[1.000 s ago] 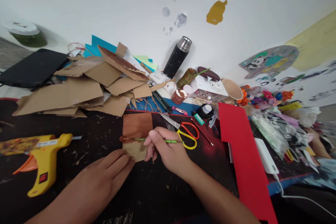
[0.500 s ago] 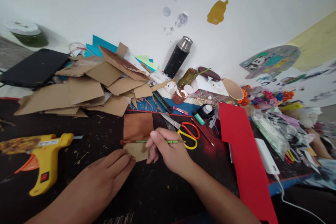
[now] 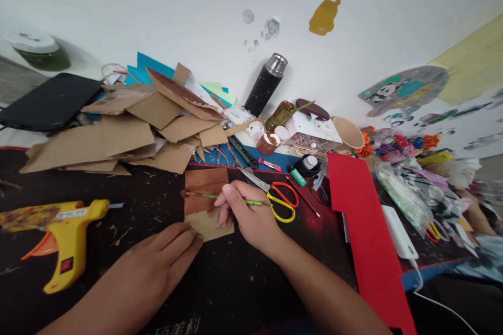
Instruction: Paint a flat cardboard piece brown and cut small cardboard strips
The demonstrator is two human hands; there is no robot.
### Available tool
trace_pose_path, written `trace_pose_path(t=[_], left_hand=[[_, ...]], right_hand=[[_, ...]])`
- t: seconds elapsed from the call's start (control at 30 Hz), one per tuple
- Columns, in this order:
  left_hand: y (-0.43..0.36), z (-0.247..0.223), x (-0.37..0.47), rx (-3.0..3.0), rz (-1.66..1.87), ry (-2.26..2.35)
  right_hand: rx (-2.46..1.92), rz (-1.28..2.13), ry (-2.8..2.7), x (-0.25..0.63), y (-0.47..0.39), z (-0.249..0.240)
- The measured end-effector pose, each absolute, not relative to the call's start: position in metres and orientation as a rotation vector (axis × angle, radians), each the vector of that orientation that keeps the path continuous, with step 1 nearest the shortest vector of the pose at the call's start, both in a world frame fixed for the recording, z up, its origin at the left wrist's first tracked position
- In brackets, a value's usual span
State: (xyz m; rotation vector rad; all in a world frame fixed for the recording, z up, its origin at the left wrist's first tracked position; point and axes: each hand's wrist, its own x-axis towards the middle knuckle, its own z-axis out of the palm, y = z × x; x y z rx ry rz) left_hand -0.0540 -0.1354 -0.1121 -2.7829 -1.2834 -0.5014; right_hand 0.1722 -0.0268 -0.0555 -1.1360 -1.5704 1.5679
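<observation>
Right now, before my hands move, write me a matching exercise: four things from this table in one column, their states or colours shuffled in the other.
1) Paintbrush
2) Small cardboard piece
3) Glue gun
4) Scissors

A) one red-orange handle loop, one yellow
B) brown on its far part, bare tan on its near part
C) held in the right hand
D) yellow body with an orange trigger

Pairs: 1-C, 2-B, 3-D, 4-A

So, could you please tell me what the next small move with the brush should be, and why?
Probably the right hand should draw the paintbrush down onto the bare lower part of the cardboard piece: the upper part is coated brown, and the left hand's fingers rest on its lower left corner.
</observation>
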Motion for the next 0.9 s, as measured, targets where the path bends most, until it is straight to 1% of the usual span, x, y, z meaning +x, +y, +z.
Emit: trace_pose_path(t=[0.1, 0.2, 0.4, 0.57, 0.9], left_hand=[[-0.129, -0.101, -0.056, -2.833, -0.482, -1.175], [-0.124, -0.095, -0.060, -2.866, -0.505, -1.175], [-0.129, -0.101, -0.064, -2.945, -0.450, -1.253], [-0.134, -0.102, -0.064, -2.906, -0.438, -1.227], [-0.134, -0.104, -0.068, -2.927, -0.435, -1.276]], right_hand=[[-1.145, 1.620, -1.554, 0.176, -0.030, -0.057], [-1.151, 1.661, -1.521, 0.181, -0.035, -0.058], [-1.143, 1.705, -1.540, 0.186, -0.041, -0.053], [-1.156, 1.712, -1.513, 0.195, -0.044, -0.054], [-1.257, 1.588, -1.432, 0.241, -0.049, -0.050]])
